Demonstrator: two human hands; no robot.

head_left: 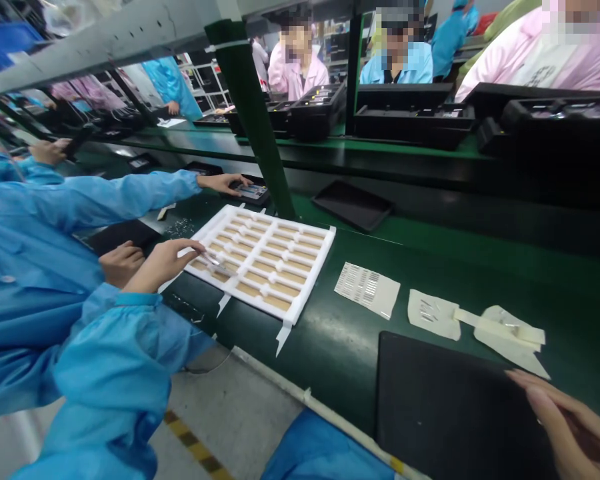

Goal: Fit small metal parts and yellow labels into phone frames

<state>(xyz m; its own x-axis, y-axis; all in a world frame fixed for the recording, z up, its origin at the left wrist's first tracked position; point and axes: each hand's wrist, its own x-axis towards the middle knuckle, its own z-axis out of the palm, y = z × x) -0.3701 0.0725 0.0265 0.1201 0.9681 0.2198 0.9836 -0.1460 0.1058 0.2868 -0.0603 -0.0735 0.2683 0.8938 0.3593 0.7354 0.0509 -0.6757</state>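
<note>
- While the left hand hangs over the near left side of the white tray, its thumb and forefinger pinch a small, shiny, see-through piece.
- That piece sits just past the left fingertips, above the tray; whether it touches the compartments cannot be told.
- Spreading away to the right of the left hand, the tray shows two columns of long compartments with tan floors. White tape strips stick out from its near edge onto the dark green table.
- The right hand is at the right side of a flat black panel, fingers stretched out and close together. The picture's edge cuts it off, so I cannot tell whether it grips anything or rests on the panel.
- Between the two hands, beyond the panel, lie a sheet of barcode labels and, nearer the right hand, two pieces of pale paper joined by a strip.
- Farther off than the labels, well apart from both hands, a shallow black tray lies tilted to the view.
- Just left of the left hand is a co-worker's curled hand; another co-worker's hand, beyond the left hand, reaches over a small black box with parts in it.
- Beyond both hands, black bins line a raised shelf, with people in pink and blue coats behind.
</note>
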